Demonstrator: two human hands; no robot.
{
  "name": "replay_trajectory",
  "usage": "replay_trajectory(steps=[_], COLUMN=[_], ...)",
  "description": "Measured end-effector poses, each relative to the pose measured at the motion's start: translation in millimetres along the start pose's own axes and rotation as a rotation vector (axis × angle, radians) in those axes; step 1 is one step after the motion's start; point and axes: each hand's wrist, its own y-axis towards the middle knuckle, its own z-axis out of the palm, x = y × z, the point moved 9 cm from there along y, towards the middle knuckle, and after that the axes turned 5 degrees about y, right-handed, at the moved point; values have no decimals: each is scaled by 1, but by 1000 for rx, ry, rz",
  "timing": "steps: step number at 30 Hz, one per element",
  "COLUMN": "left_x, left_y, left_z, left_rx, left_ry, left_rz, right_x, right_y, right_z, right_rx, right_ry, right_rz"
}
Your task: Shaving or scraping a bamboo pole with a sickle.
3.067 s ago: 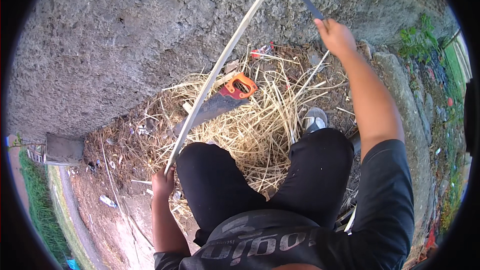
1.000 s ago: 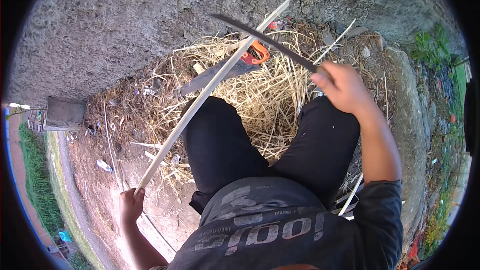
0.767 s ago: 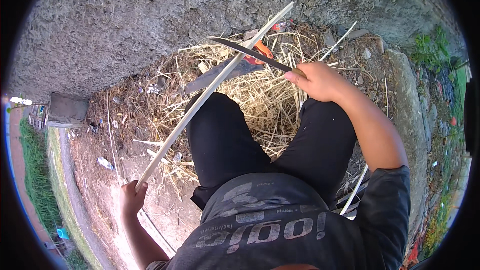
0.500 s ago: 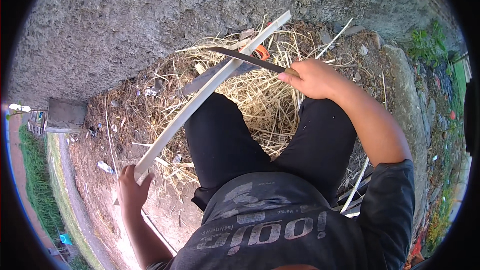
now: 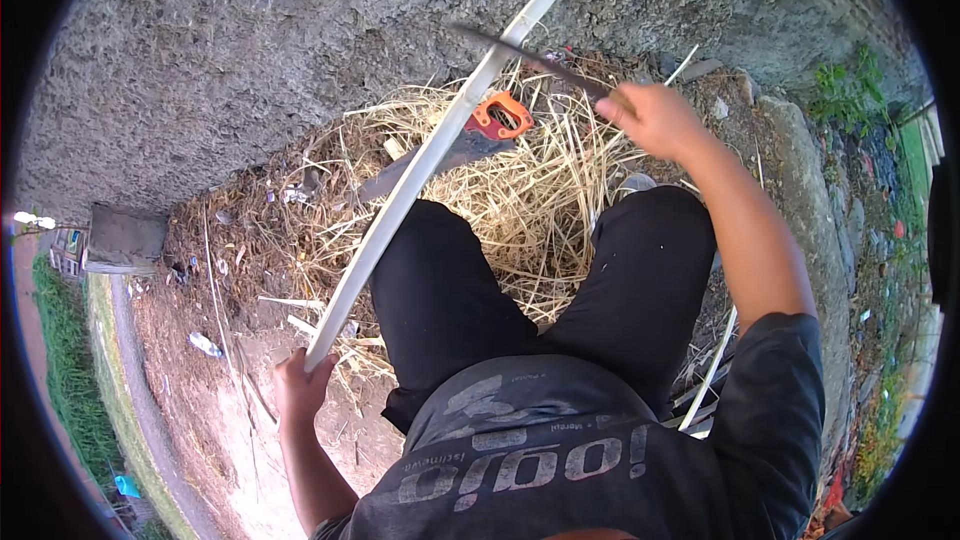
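Note:
A long pale strip, apparently split bamboo (image 5: 400,200), slants from the lower left to the upper middle, crossing beside my left knee. Its near end is gripped in my left hand (image 5: 301,383), fingers closed round it. My right hand (image 5: 655,120) is closed on the handle of a long dark-bladed knife (image 5: 560,71). The blade lies across the strip close to its far end, slightly blurred. Beneath the strip rests a handsaw (image 5: 500,118) with an orange and red handle; its grey blade is partly covered by the strip.
Pale shavings (image 5: 530,200) are heaped on the ground between and beyond my knees. A rough grey wall (image 5: 300,50) rises in front. To the left stands a grey block (image 5: 125,235), and a small plastic bottle (image 5: 206,344) lies on the soil. A stone edge (image 5: 805,200) runs along the right.
The knife has moved up along the strip toward its far end. My left hand has shifted right with the strip, which now stands steeper. More of the handsaw's handle shows.

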Motion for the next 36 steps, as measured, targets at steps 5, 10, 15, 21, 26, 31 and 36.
replay_trajectory(steps=[5,10,15,21,26,31,36], left_x=[14,9,10,7,11,18,22], left_y=[-1,-2,2,-4,-1,-5,-8], left_z=[21,23,27,38,46,54,64], left_rx=[51,91,110,153,173,187,178], left_ry=[-100,-77,-84,-117,-153,-140,-183], left_rz=[-22,-1,-3,-50,-35,-70,-77], right_x=[-7,-31,-77,-13,-79,-73,-29], right_y=[7,17,11,-5,13,-7,-6], right_z=[-22,-13,-44,-22,-30,-34,-25], right_rx=[-281,-279,-580,-484,-562,-647,-545], right_ry=[47,10,147,-40,171,204,44], right_rz=[-88,48,208,-267,272,90,-171])
